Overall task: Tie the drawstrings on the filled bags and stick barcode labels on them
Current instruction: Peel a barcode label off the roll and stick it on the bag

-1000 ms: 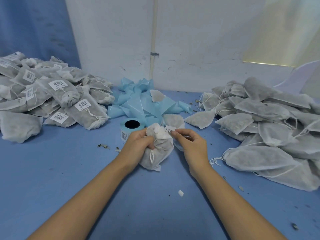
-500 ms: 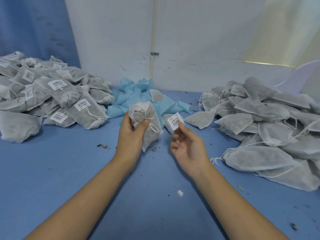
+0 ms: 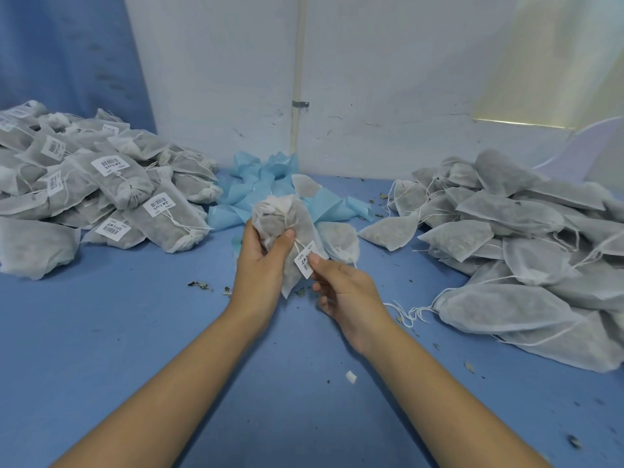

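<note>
The filled drawstring bag (image 3: pixel 304 228) is up off the blue table (image 3: pixel 135 332), gathered neck uppermost, held in the left hand (image 3: pixel 260 261). The barcode label (image 3: pixel 305 260) sits at its right flank, just where the drawstring (image 3: pixel 299 246) dangles. I judge this to be the sticking step. I would lay the label flat on a smooth stretch of fabric below the neck, clear of the string, and rub it down from one edge so no corner lifts, pressing firmly against the filling. The left hand is clenched round the bag's upper half, thumb across the front. The right hand (image 3: pixel 341 288) pinches the label's lower edge between thumb and forefinger. Whether the label already touches the fabric I cannot tell. Labelled bags (image 3: pixel 111 194) are heaped to the left, unlabelled bags (image 3: pixel 506 238) to the right, and blue backing strips (image 3: pixel 266 184) lie behind.
</note>
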The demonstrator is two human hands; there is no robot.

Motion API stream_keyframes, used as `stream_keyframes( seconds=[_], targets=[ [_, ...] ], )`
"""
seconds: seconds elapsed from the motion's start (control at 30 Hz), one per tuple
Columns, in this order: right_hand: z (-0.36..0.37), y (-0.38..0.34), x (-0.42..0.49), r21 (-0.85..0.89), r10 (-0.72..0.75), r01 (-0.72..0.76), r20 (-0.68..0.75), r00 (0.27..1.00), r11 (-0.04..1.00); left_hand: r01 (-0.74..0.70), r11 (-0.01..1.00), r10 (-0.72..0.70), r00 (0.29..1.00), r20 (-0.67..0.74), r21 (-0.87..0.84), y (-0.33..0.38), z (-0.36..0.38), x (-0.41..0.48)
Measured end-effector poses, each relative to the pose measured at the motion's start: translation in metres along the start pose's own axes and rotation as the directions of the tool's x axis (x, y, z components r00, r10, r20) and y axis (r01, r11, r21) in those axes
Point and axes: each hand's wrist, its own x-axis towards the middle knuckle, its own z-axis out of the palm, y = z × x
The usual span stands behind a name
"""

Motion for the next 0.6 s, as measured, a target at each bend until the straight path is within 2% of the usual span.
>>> stream_keyframes(
  seconds=[0.1,0.2,0.27,0.37,0.53,0.6],
  targets=[
    [0.0025,0.0018,-0.0024,-0.295,-0.117,0.085,-0.093,0.989,0.952,0.046,0.999,-0.046,0.999,0.005,-0.007,-0.0007,-0.0003,0.0002],
    [0.0018,0.0055,-0.0036,-0.4,-0.23,0.16,-0.134,0.964,0.902,0.109,0.993,-0.108,0.994,0.026,-0.036,0.0007,-0.0037,0.0024],
    [-0.0003,0.004,-0.0027,-0.339,-0.227,0.191,-0.07,0.971,0.921,0.162,0.987,-0.161,0.986,0.048,-0.021,0.0014,-0.0052,0.0033],
    [-0.0034,0.0015,-0.0029,-0.111,-0.166,0.175,0.081,0.983,0.978,0.225,0.974,-0.225,0.97,0.089,0.004,0.0025,-0.0051,0.0024],
    [-0.0048,-0.0023,-0.0017,0.212,-0.188,0.167,0.084,0.979,0.963,0.225,0.967,-0.244,0.953,0.182,0.119,0.0011,-0.0042,-0.0013],
    [-0.0062,-0.0039,-0.0004,0.275,-0.191,0.166,0.069,0.979,0.947,0.261,0.957,-0.284,0.932,0.225,0.126,-0.0028,-0.0038,-0.0033]
  ],
)
